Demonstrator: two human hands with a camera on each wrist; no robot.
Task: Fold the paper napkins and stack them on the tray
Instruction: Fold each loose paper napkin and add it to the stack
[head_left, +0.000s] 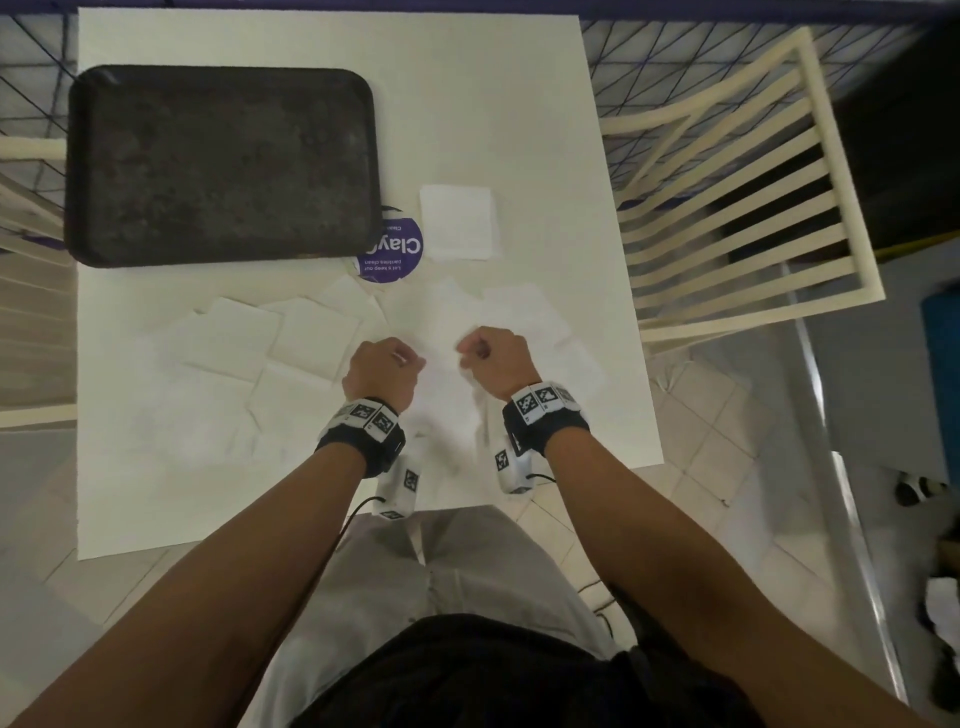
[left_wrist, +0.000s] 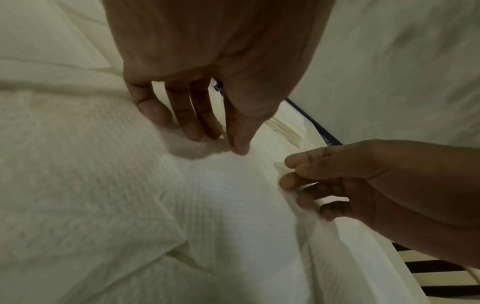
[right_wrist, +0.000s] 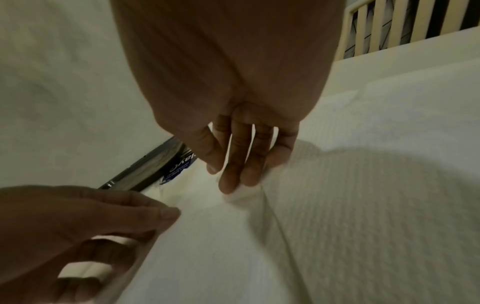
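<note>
White napkin (head_left: 441, 364) between hands | left hand (head_left: 383, 370) pinches edge | right hand (head_left: 496, 360) pinches corner

Open tabletop toward the tray; chairs hem in both sides

The dark tray (head_left: 218, 161) sits at the far left of the white table (head_left: 519, 104) with nothing lying in it, and bare table lies behind and to its right. A purple round sticker (head_left: 395, 254) is tucked partly under the tray's near right corner, with a folded napkin (head_left: 457, 221) just beside it. Loose napkins (head_left: 270, 338) cover the near middle of the table. A slatted cream chair (head_left: 737, 208) stands close against the right edge; another chair's frame (head_left: 26, 223) crowds the left.
</note>
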